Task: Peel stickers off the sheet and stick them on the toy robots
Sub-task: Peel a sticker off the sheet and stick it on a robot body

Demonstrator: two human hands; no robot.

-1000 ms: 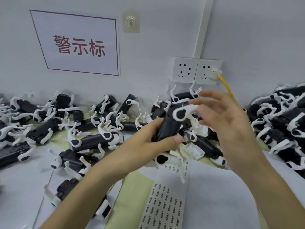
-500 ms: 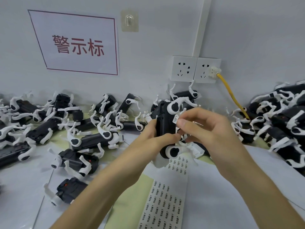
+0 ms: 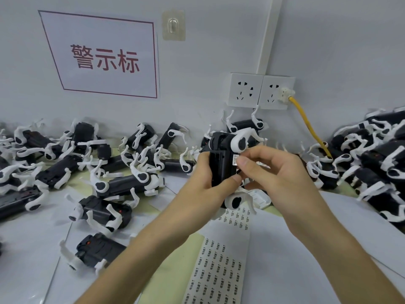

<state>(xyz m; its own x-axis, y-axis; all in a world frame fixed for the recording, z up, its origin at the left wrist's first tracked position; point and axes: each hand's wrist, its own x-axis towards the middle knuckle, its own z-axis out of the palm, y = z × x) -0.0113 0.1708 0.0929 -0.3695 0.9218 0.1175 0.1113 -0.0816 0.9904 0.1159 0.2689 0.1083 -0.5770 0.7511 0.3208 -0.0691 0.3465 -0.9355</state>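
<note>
My left hand (image 3: 207,185) grips a black toy robot (image 3: 221,159) with white legs, held upright above the table. My right hand (image 3: 271,172) is beside it, its index finger and thumb pinching a small white sticker (image 3: 235,160) against the robot's dark side. Below the hands a long white sticker sheet (image 3: 221,266) with several rows of small printed stickers lies on the table, running toward me.
Many black-and-white toy robots lie in a pile at the left (image 3: 87,172) and a heap at the right (image 3: 377,159). A yellow cable (image 3: 306,126) runs from the wall socket (image 3: 276,91) down behind the robots. White paper sheets (image 3: 306,249) cover the table.
The left hand has turned the robot upright. The right hand went from open fingers near the robot's leg to pinching a sticker against its side.
</note>
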